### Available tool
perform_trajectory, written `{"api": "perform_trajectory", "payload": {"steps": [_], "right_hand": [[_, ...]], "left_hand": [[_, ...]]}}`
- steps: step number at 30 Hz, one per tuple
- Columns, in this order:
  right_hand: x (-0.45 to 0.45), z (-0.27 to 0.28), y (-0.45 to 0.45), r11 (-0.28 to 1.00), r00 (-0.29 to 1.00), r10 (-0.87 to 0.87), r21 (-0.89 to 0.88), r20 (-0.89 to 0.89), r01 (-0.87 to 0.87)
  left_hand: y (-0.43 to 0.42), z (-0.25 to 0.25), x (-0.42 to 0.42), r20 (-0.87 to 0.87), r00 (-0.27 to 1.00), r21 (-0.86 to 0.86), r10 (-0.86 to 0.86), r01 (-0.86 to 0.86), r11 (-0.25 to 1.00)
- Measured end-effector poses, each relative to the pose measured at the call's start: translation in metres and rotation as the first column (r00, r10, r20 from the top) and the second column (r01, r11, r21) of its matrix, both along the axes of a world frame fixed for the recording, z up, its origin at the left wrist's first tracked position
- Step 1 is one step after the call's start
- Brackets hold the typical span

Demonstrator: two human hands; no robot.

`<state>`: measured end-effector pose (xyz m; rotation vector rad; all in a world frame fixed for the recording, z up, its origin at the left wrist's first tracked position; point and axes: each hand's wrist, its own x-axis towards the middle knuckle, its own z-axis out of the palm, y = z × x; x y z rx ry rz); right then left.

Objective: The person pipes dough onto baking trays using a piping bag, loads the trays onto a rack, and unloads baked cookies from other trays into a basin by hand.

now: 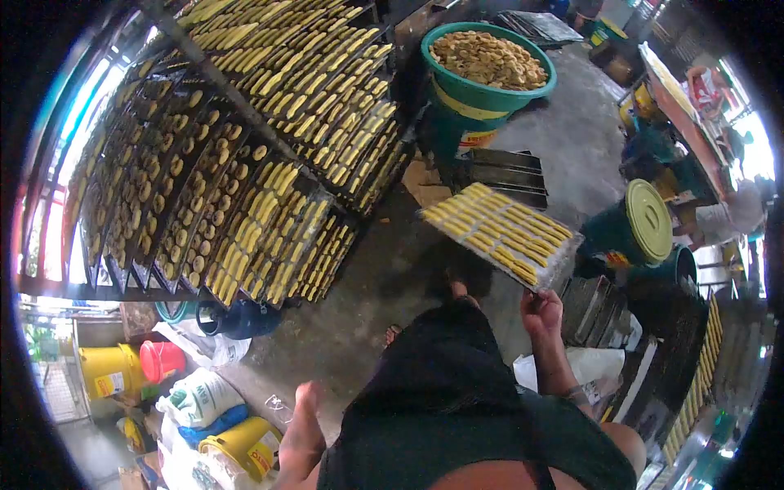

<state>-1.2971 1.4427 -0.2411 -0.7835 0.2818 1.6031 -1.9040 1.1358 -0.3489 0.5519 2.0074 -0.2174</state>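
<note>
My right hand [542, 314] grips the near corner of a flat tray [500, 233], fingers closed on its edge. Rows of yellow dough strips lie on the tray, which is held out over the floor and tilted. My left hand [305, 402] hangs low at the left of my body, near the floor and away from the tray; its fingers cannot be made out. At the upper left, a large rack [220, 94] holds many trays of yellow strips and round pieces.
A green tub [488, 98] full of brown pieces stands beyond the tray. Dark empty trays [508, 175] lie beside it. At the right are a lidded bin [648, 222] and stacked trays [592, 312]. Yellow buckets [110, 370] and sacks stand lower left. A person [709, 91] is far right.
</note>
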Motion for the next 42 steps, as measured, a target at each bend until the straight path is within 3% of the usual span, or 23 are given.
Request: {"api": "perform_trajectory", "payload": {"steps": [1, 2, 3, 5, 6, 7, 8, 11, 12, 13, 15, 17, 20, 23, 26, 28, 29, 34, 35, 37, 39, 41, 42], "right_hand": [[0.009, -0.018, 0.015, 1.0, 1.0, 0.013, -0.004, -0.006, -0.013], [0.017, -0.038, 0.032, 0.999, 0.999, 0.035, -0.011, -0.011, -0.035], [0.023, -0.061, 0.05, 0.999, 1.0, 0.028, 0.022, 0.005, -0.029], [0.033, -0.095, 0.096, 0.996, 0.999, 0.042, 0.08, 0.028, -0.044], [0.037, -0.104, 0.121, 0.993, 0.998, 0.05, 0.106, 0.036, -0.054], [0.036, -0.111, 0.148, 0.99, 0.997, 0.062, 0.124, 0.037, -0.066], [0.032, -0.12, 0.172, 0.987, 0.997, 0.076, 0.137, 0.03, -0.08], [0.016, -0.157, 0.2, 0.953, 0.839, 0.02, 0.242, 0.544, -0.18], [0.025, -0.172, 0.206, 0.923, 0.728, 0.204, 0.119, 0.654, -0.365], [0.043, -0.189, 0.216, 0.85, 0.569, 0.365, -0.015, 0.737, -0.527], [0.072, -0.244, 0.24, 0.72, 0.503, 0.578, -0.112, 0.642, -0.685], [0.09, -0.293, 0.261, 0.694, 0.66, 0.705, -0.062, 0.26, -0.717], [0.09, -0.282, 0.271, 0.596, 0.561, 0.803, -0.259, 0.203, -0.76], [0.074, -0.268, 0.275, 0.476, 0.463, 0.875, -0.426, 0.141, -0.769], [0.083, -0.295, 0.261, 0.469, 0.137, 0.747, -0.37, 0.65, -0.801], [0.118, -0.343, 0.273, 0.493, 0.424, 0.867, -0.336, 0.261, -0.802], [0.12, -0.344, 0.284, 0.454, 0.423, 0.891, -0.37, 0.168, -0.81], [0.057, -0.319, 0.339, 0.05, -0.065, 0.979, -0.533, 0.194, -0.845], [0.037, -0.317, 0.354, -0.034, -0.147, 0.974, -0.537, 0.169, -0.843], [-0.009, -0.318, 0.388, -0.225, -0.305, 0.947, -0.464, 0.104, -0.857], [-0.069, -0.33, 0.421, -0.43, -0.446, 0.895, -0.237, 0.017, -0.871], [-0.16, -0.26, 0.383, -0.078, -0.269, 0.779, -0.338, 0.566, -0.938], [-0.219, -0.219, 0.36, -0.021, -0.131, 0.803, -0.191, 0.581, -0.981]], "left_hand": [[-0.052, -0.048, -0.025, 0.041, 0.964, -0.091, -0.262, 0.264, 0.96], [-0.06, -0.018, 0.0, 0.102, 0.929, -0.069, 0.356, -0.351, 0.934], [-0.074, 0.007, 0.023, 0.102, 0.54, 0.017, 0.835, -0.84, 0.542], [-0.043, 0.091, 0.075, 0.159, 0.626, 0.003, 0.763, -0.773, 0.634], [-0.067, 0.071, 0.065, 0.245, 0.465, -0.145, 0.851, -0.85, 0.506], [-0.063, 0.056, 0.076, 0.22, 0.458, -0.164, 0.861, -0.853, 0.495], [-0.015, 0.096, 0.113, 0.167, 0.517, -0.129, 0.839, -0.833, 0.539], [0.079, 0.13, 0.16, 0.2, 0.866, 0.063, 0.459, -0.479, 0.876], [0.067, 0.098, 0.155, 0.144, 0.989, 0.296, -0.012, -0.032, 0.955], [0.068, 0.084, 0.159, 0.4, 0.748, 0.28, 0.53, -0.651, 0.706], [0.143, 0.152, 0.203, 0.266, 0.825, 0.427, 0.498, -0.564, 0.707], [0.152, 0.17, 0.218, 0.19, 0.828, 0.371, 0.528, -0.559, 0.742], [0.119, 0.172, 0.252, 0.08, 0.77, 0.331, 0.634, -0.62, 0.711], [0.086, 0.179, 0.284, -0.084, 0.819, 0.077, 0.567, -0.562, 0.823], [0.033, 0.156, 0.311, -0.099, 0.825, 0.063, 0.557, -0.553, 0.831], [0.051, 0.173, 0.328, -0.027, 0.651, 0.087, 0.759, -0.755, 0.65], [0.055, 0.181, 0.336, 0.014, 0.541, 0.095, 0.841, -0.838, 0.538], [0.025, 0.138, 0.362, 0.087, 0.365, 0.209, 0.927, -0.917, 0.341], [0.028, 0.139, 0.366, 0.055, 0.406, 0.251, 0.912, -0.89, 0.381], [0.04, 0.161, 0.366, 0.03, 0.558, 0.228, 0.829, -0.812, 0.538], [0.017, 0.133, 0.373, 0.15, 0.488, 0.24, 0.86, -0.862, 0.447], [-0.011, 0.098, 0.372, 0.171, 0.588, 0.118, 0.791, -0.809, 0.576], [-0.015, 0.091, 0.367, 0.217, 0.455, 0.044, 0.864, -0.889, 0.457]]}}
